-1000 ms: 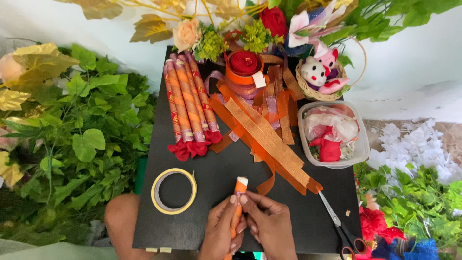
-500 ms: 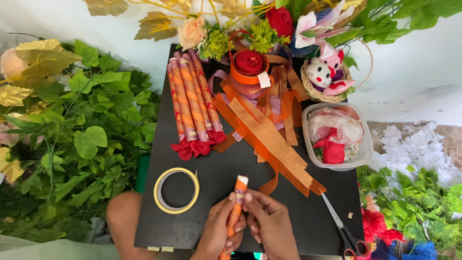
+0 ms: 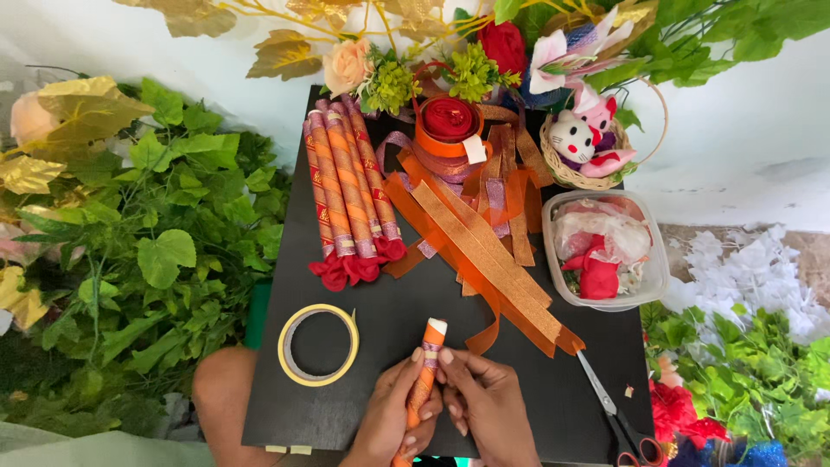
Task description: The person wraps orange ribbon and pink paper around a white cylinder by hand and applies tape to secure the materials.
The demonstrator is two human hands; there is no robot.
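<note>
Both hands pinch one orange-wrapped stick (image 3: 424,380) at the black board's (image 3: 519,406) near edge: left hand (image 3: 393,419) around its shaft, right hand (image 3: 484,402) fingertips near the white tip. Tape roll (image 3: 318,344) left, scissors (image 3: 618,415) right. Farther: loose orange ribbon strips (image 3: 493,259), finished wrapped sticks (image 3: 350,195).

I see the orange-wrapped stick (image 3: 424,380) stand a little more upright than a second ago, its white tip now leaning slightly away from the tape ring (image 3: 318,343) rather than pointing straight up beside it. My left hand (image 3: 393,415) and right hand (image 3: 484,402) sit closer together on the stick, fingertips now meeting just under the white tip, on the side away from the tape ring.
</note>
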